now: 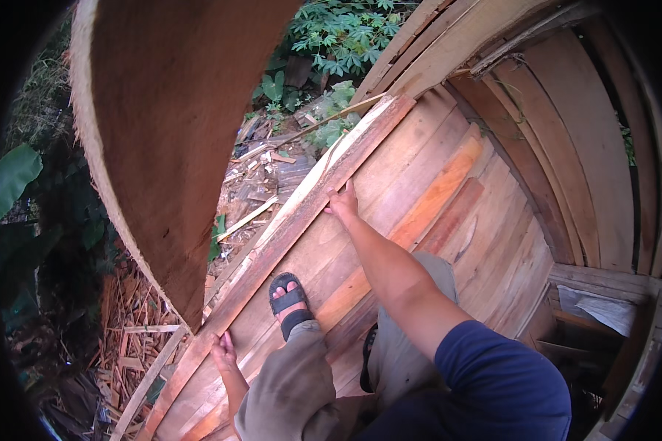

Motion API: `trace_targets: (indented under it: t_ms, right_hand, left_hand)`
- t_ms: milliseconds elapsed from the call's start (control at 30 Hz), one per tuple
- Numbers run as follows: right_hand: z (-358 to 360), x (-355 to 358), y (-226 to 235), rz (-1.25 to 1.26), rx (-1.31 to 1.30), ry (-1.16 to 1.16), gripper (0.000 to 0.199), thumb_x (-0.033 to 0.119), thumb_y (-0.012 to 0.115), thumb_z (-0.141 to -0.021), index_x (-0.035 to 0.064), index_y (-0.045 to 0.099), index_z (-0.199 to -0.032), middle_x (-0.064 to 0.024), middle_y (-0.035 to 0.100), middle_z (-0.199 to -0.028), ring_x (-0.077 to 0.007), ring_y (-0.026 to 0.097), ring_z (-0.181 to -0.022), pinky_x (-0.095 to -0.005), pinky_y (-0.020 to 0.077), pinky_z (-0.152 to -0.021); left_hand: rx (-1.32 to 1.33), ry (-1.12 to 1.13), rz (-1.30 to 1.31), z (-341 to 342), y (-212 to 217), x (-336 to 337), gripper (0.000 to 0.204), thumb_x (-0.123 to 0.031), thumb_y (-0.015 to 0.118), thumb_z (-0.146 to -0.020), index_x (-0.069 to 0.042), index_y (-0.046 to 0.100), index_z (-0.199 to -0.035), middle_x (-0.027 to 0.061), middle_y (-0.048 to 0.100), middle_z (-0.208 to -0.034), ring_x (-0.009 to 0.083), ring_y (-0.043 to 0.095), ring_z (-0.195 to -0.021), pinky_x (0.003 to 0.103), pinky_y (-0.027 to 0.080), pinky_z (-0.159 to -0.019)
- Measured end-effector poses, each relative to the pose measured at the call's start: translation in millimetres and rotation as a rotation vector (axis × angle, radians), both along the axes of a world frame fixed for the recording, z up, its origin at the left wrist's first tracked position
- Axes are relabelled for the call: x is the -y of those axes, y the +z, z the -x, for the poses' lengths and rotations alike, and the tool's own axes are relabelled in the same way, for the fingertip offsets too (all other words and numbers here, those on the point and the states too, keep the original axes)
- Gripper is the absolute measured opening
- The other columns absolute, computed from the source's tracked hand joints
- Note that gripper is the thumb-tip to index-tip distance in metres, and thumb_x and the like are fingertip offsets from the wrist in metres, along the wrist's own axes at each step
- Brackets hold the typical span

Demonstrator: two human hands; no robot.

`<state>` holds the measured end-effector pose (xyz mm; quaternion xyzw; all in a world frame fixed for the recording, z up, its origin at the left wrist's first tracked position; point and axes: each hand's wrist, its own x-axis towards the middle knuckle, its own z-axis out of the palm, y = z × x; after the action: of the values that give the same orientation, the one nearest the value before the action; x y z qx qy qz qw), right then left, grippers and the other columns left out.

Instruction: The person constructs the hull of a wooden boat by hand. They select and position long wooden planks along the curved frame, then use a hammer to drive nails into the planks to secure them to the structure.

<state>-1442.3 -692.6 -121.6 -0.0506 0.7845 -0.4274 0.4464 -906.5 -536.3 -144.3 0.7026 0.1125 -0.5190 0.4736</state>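
Observation:
A long reddish-brown plank (301, 220) lies along the left edge of a stack of wooden boards (434, 191). My right hand (343, 203) grips the plank's inner edge about halfway up, arm stretched out. My left hand (224, 351) holds the same plank lower down, near my bent knee. My left foot, in a black sandal (290, 300), stands on the boards just beside the plank. My other foot is mostly hidden behind my leg.
A broad rough-edged board (162, 132) rises close to the camera at upper left. Below the stack's left side lie wood offcuts and splinters (136, 331), with green plants (338, 37) beyond. More planks (566, 147) curve along the right.

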Motion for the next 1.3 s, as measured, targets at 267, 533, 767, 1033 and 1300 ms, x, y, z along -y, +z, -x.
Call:
trace_targets:
  t_ms: [267, 533, 767, 1033, 1300]
  right_hand:
    - [13.9, -4.2, -11.9, 0.012, 0.069, 0.011, 0.076, 0.013, 0.062, -0.092, 0.0219, 0.016, -0.152, -0.0173, 0.046, -0.136, -0.0308, 0.064, -0.101, -0.0404, 0.0627, -0.069]
    - [33.3, 6.8, 5.2, -0.448, -0.426, 0.286, 0.07, 0.024, 0.069, -0.083, 0.0004, 0.03, -0.136, -0.0239, 0.047, -0.135, -0.0376, 0.059, -0.112, -0.0435, 0.0535, -0.089]
    - [-12.6, 20.3, 82.5, -0.35, -0.88, 0.945, 0.063, 0.014, 0.07, -0.074, 0.0081, 0.04, -0.129, -0.0187, 0.04, -0.132, -0.0352, 0.057, -0.11, -0.0466, 0.0473, -0.091]
    - [-16.4, 20.5, 39.4, -0.42, -1.174, 1.633, 0.052, 0.016, 0.048, -0.093, 0.0182, 0.039, -0.143, -0.0144, 0.041, -0.143, -0.0275, 0.064, -0.104, -0.0456, 0.0503, -0.078]
    - [21.7, 28.1, 31.8, -0.216, -1.239, 1.716, 0.028, 0.016, 0.048, -0.093, 0.0141, 0.057, -0.119, -0.0105, 0.061, -0.116, -0.025, 0.07, -0.088, -0.037, 0.0548, -0.071]
  left_hand:
    - [0.054, -0.019, 0.071, 21.1, 10.3, 3.8, 0.046, -0.015, 0.057, -0.096, 0.005, 0.032, -0.13, 0.022, 0.059, -0.111, 0.0319, 0.065, -0.098, 0.04, 0.06, -0.087]
    - [0.395, -0.34, -0.239, 37.4, 44.4, 7.7, 0.07, -0.033, 0.07, -0.088, -0.001, 0.025, -0.131, 0.0249, 0.058, -0.114, 0.0272, 0.066, -0.077, 0.036, 0.057, -0.052]
    - [1.342, -1.003, -0.175, 17.6, 63.7, -12.0, 0.078, -0.027, 0.077, -0.077, 0.004, 0.038, -0.137, 0.0313, 0.04, -0.138, 0.0464, 0.041, -0.125, 0.048, 0.033, -0.105]
    - [1.325, -1.634, -0.243, -4.2, 82.6, 19.4, 0.082, -0.02, 0.081, -0.07, -0.005, 0.039, -0.139, 0.0232, 0.031, -0.15, 0.0432, 0.029, -0.137, 0.051, 0.022, -0.114]
    - [1.278, -1.65, -0.24, -4.9, 66.5, 21.8, 0.072, -0.018, 0.079, -0.072, -0.002, 0.044, -0.133, 0.0301, 0.043, -0.137, 0.0453, 0.04, -0.127, 0.047, 0.033, -0.108]
